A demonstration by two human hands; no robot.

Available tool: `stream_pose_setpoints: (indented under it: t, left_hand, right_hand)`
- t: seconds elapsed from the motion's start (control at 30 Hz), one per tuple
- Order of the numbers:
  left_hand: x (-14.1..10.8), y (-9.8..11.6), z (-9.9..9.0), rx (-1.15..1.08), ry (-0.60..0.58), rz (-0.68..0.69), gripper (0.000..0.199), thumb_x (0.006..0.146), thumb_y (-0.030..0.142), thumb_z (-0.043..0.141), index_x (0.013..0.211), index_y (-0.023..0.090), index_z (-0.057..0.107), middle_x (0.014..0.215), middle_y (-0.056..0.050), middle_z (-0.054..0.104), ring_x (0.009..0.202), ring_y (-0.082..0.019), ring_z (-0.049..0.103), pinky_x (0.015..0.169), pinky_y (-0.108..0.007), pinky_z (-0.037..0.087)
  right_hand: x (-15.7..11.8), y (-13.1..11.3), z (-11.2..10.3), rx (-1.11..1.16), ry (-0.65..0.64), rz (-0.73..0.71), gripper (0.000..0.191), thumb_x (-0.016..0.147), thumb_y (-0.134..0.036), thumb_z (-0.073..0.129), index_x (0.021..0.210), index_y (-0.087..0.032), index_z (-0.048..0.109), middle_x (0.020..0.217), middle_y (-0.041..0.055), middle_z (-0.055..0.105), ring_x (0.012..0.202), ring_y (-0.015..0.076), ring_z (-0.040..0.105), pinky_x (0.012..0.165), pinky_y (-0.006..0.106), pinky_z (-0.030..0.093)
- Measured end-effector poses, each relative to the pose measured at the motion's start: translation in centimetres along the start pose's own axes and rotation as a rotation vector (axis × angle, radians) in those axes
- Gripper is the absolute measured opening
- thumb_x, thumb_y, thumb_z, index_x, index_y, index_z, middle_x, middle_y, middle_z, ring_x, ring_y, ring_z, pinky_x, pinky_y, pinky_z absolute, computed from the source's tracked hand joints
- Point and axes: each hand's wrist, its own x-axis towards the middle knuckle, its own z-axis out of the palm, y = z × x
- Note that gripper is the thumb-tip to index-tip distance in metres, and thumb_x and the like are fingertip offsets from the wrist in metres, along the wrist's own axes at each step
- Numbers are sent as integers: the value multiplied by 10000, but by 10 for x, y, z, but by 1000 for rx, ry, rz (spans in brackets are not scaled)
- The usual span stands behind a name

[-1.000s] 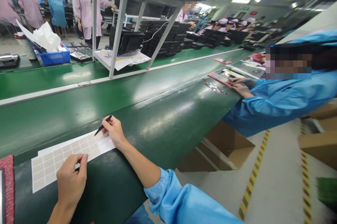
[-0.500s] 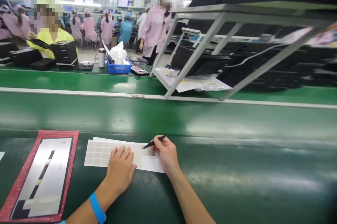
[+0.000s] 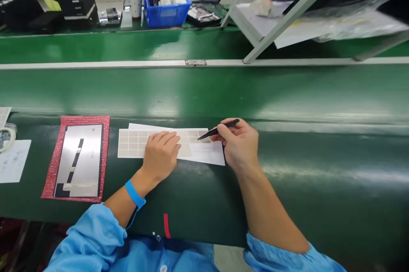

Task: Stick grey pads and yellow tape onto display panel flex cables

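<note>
Left hand point(image 3: 161, 155) flat on the sticker sheet point(image 3: 130, 144), right hand point(image 3: 241, 144) gripping black tweezers point(image 3: 220, 130); green bench point(image 3: 204, 191), metal rack point(image 3: 297, 12) beyond

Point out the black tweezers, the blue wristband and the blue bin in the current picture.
Black tweezers point(image 3: 220, 130), head view, on the dark shaft ahead of the fingers.
Blue wristband point(image 3: 134, 194), head view, on the middle of the band.
Blue bin point(image 3: 168, 15), head view, on its front wall.

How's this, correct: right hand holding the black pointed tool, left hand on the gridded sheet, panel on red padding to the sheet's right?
No, the head view shows the panel on red padding to the left of the gridded sheet. The right hand does hold the black pointed tool, left hand on the sheet.
</note>
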Motion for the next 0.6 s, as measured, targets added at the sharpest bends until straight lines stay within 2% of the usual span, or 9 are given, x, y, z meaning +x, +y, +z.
stream_pose_setpoints:
  t: [0.13, 0.23, 0.37, 0.47, 0.6]
  left_hand:
    - [-2, 2, 1, 46, -141, 56, 248, 1018, 271, 631, 1240, 164, 664, 1434, -100, 654, 1394, -331, 530, 1172, -566, 394]
    - [-3, 2, 0, 62, -182, 55, 181, 1039, 273, 588, 1137, 164, 694, 1418, -102, 661, 1396, -326, 522, 1198, -590, 353]
    - [-2, 4, 0, 55, -112, 36, 164, 1040, 278, 582, 1062, 168, 702, 1310, -93, 711, 1321, -316, 570, 1165, -557, 380]
    - [2, 8, 4, 18, -35, 63, 173, 1042, 272, 573, 1102, 167, 697, 1288, -100, 714, 1272, -291, 603, 1119, -493, 424]
    - [6, 13, 2, -87, 63, 90, 228, 1057, 308, 563, 1180, 163, 688, 1213, -95, 740, 1148, -252, 655, 1008, -407, 477]
  right_hand:
    - [-1, -3, -4, -55, -41, -45, 455, 665, -430, 892, 917, -172, 613, 753, 23, 671, 550, 154, 632, 528, 256, 549]
    - [0, -4, -8, -54, -34, -76, 464, 695, -469, 888, 908, -184, 591, 760, 27, 679, 557, 155, 631, 530, 264, 549]
    - [-1, -5, -8, -39, -83, -48, 533, 735, -568, 874, 926, -202, 538, 797, 53, 701, 612, 183, 661, 555, 284, 558]
    - [-2, -5, -4, -12, -118, -4, 574, 732, -601, 875, 951, -213, 514, 810, 61, 711, 639, 202, 684, 567, 301, 578]
    - [-10, -15, 11, 65, -153, 30, 592, 712, -564, 902, 956, -212, 493, 794, 45, 714, 633, 192, 687, 554, 282, 585]
